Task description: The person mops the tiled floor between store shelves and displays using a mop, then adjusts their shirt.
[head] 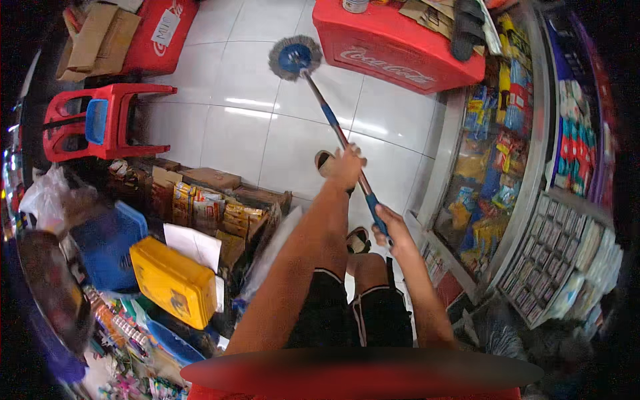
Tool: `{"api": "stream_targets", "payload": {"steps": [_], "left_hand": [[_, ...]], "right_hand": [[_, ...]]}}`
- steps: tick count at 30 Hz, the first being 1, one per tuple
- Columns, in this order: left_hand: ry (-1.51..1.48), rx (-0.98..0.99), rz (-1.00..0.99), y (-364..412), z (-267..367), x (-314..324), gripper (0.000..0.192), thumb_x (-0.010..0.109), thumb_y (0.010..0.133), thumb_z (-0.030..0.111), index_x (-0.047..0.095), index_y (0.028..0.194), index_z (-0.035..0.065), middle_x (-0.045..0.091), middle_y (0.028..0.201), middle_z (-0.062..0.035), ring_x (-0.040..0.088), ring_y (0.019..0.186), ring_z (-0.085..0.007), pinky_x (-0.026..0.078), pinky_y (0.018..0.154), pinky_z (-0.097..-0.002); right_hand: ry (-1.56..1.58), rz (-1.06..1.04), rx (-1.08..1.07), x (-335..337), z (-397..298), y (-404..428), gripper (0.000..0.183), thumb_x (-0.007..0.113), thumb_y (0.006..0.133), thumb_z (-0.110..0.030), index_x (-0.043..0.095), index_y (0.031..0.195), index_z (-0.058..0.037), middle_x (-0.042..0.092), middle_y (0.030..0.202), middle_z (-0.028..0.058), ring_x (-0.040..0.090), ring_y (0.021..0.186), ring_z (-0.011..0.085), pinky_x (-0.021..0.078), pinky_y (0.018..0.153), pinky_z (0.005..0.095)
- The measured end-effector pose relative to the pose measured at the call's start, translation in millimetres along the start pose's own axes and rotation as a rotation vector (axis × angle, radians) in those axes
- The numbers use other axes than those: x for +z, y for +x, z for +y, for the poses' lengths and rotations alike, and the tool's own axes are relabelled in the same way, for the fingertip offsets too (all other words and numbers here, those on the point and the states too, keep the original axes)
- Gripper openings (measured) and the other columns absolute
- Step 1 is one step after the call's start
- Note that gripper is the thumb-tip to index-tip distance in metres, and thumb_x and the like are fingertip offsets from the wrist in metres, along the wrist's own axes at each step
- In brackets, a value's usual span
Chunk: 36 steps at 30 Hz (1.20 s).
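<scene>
A round mop head (pixel 295 56) with a grey fringe and a blue centre rests on the white tiled floor (pixel 235 125), just left of a red Coca-Cola cooler box. Its pole (pixel 330 116), with blue sections, runs diagonally down toward me. My left hand (pixel 348 162) is closed around the middle of the pole, above my shoe. Lower down, near the pole's end, my right hand (pixel 393 227) grips the blue handle part.
The red cooler box (pixel 390 55) bounds the floor ahead. At the left are a red plastic chair (pixel 117 120) and cardboard boxes (pixel 212 177) of packets. A yellow case (pixel 172 280) lies lower left. A glass display case (pixel 485 165) lines the right.
</scene>
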<state>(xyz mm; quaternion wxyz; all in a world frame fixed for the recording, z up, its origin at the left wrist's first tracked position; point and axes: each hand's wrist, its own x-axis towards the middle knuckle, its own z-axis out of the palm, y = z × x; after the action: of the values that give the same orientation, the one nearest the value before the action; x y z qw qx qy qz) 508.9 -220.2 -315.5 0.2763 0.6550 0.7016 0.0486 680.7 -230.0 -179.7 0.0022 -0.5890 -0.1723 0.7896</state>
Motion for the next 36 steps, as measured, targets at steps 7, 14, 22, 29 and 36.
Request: {"api": "stream_targets", "payload": {"steps": [7,14,22,29,36], "left_hand": [[0.066,0.103,-0.097,-87.0,156.9,40.1,0.016,0.055,0.071,0.015,0.066,0.083,0.0115,0.053,0.104,-0.0078,0.037,0.115,-0.0252,0.027,0.094,-0.0559],[0.165,0.339,-0.18,-109.8,240.2,65.4,0.015,0.053,0.072,0.012,0.065,0.081,0.0105,0.055,0.1,-0.0058,0.042,0.109,-0.0216,0.026,0.094,-0.0564],[0.145,0.646,-0.241,-100.1,214.0,86.6,0.009,0.061,0.063,0.013,0.065,0.069,0.0084,0.06,0.08,-0.0071,0.056,0.089,-0.0218,0.047,0.074,-0.0408],[0.076,0.704,-0.202,-115.9,158.3,60.5,0.01,0.062,0.056,0.015,0.062,0.059,0.0052,0.061,0.07,-0.011,0.061,0.081,-0.0251,0.051,0.058,-0.0352],[0.181,0.422,-0.231,-130.8,75.3,29.6,0.012,0.059,0.061,0.014,0.061,0.07,0.0063,0.061,0.082,-0.0097,0.054,0.1,-0.0237,0.051,0.069,-0.0371]], "right_hand": [[0.104,0.167,-0.015,-89.4,99.8,-121.1,0.036,0.057,0.083,-0.033,0.052,0.111,-0.011,0.046,0.056,0.0036,0.036,0.038,0.0092,0.0275,0.034,0.0215],[0.39,0.299,-0.066,-125.2,171.0,-172.1,0.025,0.058,0.082,-0.033,0.05,0.095,-0.0133,0.048,0.057,0.0044,0.036,0.037,0.0082,0.0262,0.033,0.0196],[0.551,0.327,-0.106,-77.2,194.1,-147.7,0.027,0.056,0.082,-0.037,0.043,0.086,-0.0142,0.044,0.055,0.0025,0.035,0.038,0.0086,0.0277,0.034,0.0206],[0.453,0.272,-0.045,-35.7,188.9,-148.2,0.034,0.054,0.083,-0.042,0.05,0.102,-0.0136,0.045,0.057,0.0026,0.039,0.04,0.0102,0.0328,0.034,0.0231],[0.272,0.062,-0.061,-7.1,181.9,-98.2,0.036,0.05,0.085,-0.039,0.049,0.101,-0.0059,0.045,0.056,0.0029,0.038,0.037,0.0101,0.0337,0.035,0.0244]]}}
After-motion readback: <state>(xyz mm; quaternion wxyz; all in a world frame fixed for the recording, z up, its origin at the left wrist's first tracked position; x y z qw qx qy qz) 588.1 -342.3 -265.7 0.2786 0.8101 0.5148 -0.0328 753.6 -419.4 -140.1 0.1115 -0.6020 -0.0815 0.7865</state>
